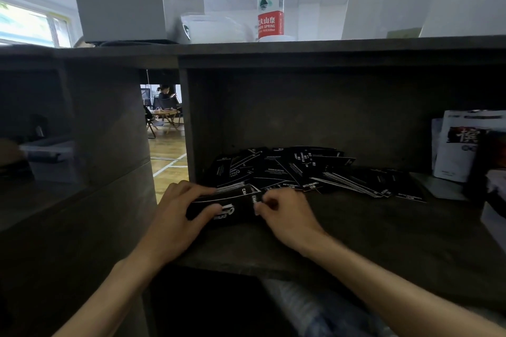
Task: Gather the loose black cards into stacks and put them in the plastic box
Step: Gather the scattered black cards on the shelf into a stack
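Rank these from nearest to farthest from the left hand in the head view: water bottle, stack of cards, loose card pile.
1. stack of cards, gripped in the left hand.
2. loose card pile, behind and to the right on the shelf.
3. water bottle, standing up on the top ledge.

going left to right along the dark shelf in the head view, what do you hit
left hand gripping a stack of black cards → right hand at the stack's right end → spread of loose black cards → white printed packets leaning at the far right
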`<state>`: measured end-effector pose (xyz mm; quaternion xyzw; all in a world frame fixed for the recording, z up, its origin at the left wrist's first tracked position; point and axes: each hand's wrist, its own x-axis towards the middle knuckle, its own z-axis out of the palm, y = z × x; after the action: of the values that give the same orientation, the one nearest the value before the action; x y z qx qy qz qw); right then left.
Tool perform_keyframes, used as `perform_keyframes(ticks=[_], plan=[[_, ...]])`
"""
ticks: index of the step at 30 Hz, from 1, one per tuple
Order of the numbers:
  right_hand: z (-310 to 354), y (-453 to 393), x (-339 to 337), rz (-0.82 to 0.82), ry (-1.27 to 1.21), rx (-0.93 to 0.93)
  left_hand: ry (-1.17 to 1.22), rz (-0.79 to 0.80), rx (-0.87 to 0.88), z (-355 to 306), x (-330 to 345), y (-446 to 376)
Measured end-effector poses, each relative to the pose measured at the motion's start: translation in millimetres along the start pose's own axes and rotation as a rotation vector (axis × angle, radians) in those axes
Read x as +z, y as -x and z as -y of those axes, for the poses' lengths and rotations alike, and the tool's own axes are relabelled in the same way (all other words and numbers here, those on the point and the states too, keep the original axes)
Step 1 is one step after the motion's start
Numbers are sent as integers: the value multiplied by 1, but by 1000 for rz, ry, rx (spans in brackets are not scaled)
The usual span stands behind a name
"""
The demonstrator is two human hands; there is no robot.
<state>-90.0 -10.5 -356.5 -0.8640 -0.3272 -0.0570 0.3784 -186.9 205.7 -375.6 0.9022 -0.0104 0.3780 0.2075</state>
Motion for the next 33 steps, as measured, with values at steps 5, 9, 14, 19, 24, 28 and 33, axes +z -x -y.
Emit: perform_keyframes(ticks=[5,9,14,19,24,28,33], plan=[[-5,-39,-9,-10,-46,32,16,-54,-15,5,2,-1],[-30,-40,-14,263,242,-18,65,-83,-20,3,1,-1],[-42,-2,-35,196,293,-87,117,-64,-41,3,-1,-2],[-43,62,-70,201,336,-140,193,-19,-78,0,-6,-5],[-48,103,-90,197,323,-171,172,95,-101,-2,-14,-17],[-47,113,-89,131,259,-147,52,49,-37,1,-12,-13],[-31,78,-103,411,259,131,74,3,-13,3,-5,-6]])
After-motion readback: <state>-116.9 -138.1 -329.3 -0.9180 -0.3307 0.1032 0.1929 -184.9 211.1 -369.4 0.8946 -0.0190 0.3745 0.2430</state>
